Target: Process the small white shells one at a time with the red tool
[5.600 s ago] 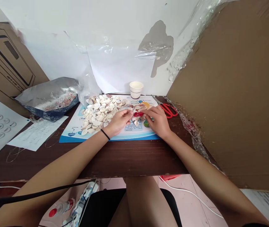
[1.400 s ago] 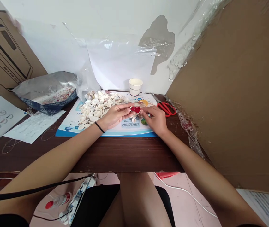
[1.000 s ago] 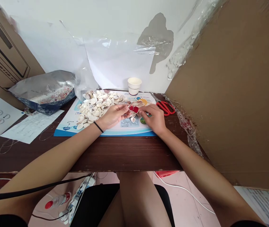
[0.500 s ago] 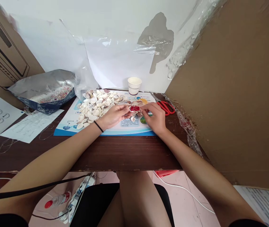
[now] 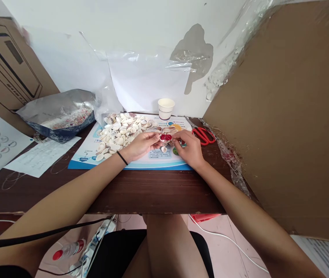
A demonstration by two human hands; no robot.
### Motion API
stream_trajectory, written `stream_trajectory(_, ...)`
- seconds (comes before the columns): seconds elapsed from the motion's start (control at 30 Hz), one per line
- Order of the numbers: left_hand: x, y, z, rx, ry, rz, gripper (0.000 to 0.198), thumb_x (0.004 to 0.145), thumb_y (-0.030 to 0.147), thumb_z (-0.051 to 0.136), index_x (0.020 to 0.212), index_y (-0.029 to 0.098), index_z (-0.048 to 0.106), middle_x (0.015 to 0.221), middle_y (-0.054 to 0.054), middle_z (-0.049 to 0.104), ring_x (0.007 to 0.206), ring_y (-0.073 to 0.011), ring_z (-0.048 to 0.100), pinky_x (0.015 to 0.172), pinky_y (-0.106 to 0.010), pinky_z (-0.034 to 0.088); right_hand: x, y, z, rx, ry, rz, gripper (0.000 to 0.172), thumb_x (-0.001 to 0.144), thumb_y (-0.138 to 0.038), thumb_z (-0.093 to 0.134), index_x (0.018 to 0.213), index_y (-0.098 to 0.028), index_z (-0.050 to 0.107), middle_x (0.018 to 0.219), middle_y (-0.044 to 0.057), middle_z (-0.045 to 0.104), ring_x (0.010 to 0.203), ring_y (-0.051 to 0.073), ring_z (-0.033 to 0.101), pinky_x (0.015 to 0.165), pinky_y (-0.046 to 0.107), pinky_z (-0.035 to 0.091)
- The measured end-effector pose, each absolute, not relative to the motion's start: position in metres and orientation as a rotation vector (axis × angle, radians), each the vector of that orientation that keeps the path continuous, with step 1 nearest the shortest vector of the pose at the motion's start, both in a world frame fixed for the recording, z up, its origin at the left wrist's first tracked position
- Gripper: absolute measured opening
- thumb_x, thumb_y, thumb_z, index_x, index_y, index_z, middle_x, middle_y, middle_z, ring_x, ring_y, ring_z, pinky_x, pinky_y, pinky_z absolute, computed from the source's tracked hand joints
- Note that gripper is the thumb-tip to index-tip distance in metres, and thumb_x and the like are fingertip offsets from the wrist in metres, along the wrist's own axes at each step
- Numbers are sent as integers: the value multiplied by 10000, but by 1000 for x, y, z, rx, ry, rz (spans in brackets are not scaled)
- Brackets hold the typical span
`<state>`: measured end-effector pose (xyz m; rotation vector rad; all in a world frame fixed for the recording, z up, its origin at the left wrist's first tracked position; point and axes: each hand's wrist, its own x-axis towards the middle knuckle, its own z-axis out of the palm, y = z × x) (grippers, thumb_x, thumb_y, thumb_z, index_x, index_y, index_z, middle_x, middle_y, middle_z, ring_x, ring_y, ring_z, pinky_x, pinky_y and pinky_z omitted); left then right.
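Seashells (image 5: pixel 118 135) were heaped on a printed mat (image 5: pixel 158 162) on the table (image 5: pixel 153 191), a paper cup (image 5: pixel 166 109) set behind, scissors (image 5: pixel 202 136) placed right.

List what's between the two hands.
Head view: a small red-and-white shell piece at the fingertips of the left hand and right hand, with a small shell just below it.

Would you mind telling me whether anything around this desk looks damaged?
Yes: the white wall behind the desk has a large grey patch where the paint seems to have come away, partly under clear plastic sheeting. The cardboard panel on the right also has ragged tape along its edge.
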<state>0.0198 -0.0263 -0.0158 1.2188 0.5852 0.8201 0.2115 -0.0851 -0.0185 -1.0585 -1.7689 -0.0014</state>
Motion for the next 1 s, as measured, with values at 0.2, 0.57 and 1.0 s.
stream_trajectory(0.2,19,-27,-16,1211,617,821,302,694,395,810,746,142,653,731,-14,619,727,-119,602,787,-334,518,214,-83,-22,-1091,-1777,0,195,888,-151,527,922,-224,704,915,50,736,861,198,689,786,353,574)
stream_trajectory(0.57,15,-25,-18,1194,621,772,331,667,414,827,814,131,737,757,-41,670,722,-121,604,794,-338,503,211,-90,-24,-1049,-1736,-50,308,915,-208,555,1205,-264,641,970,29,759,840,178,729,808,320,596)
stream_trajectory(1.0,17,-25,-22,1283,581,817,313,745,426,765,714,124,687,697,-22,603,681,-113,546,733,-322,461,213,-87,-25,-1104,-1872,-272,294,941,-177,494,1193,-235,635,973,53,760,845,195,723,751,307,591)
